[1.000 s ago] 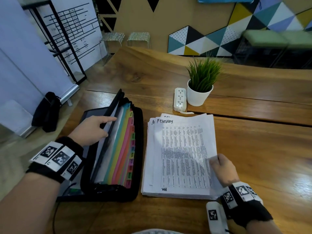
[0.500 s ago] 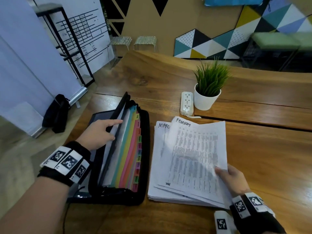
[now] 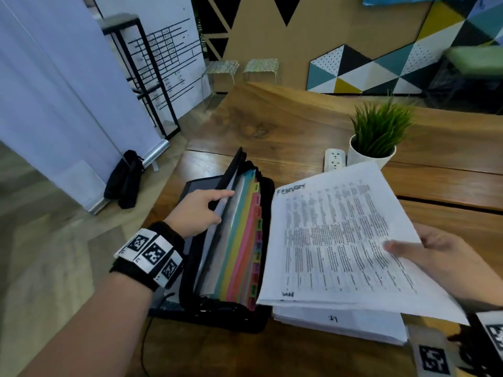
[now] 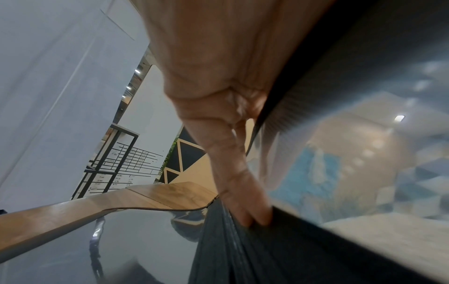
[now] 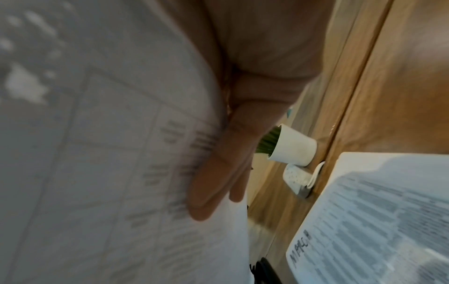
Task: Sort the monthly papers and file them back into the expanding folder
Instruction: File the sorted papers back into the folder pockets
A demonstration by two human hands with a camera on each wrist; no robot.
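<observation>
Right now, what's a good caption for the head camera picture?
Right hand lifts February papers; left hand opens expanding folder.

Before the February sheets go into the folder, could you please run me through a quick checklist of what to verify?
1. Right hand grips the February sheets: ok.
2. Sheets lifted off the paper stack: ok.
3. Left hand holds the expanding folder open at its front pocket: ok.
4. Open pocket matches the FEB tab: cannot tell.
5. All lifted sheets are February's: cannot tell.
6. Potted plant and power strip clear of the path: ok.
</observation>
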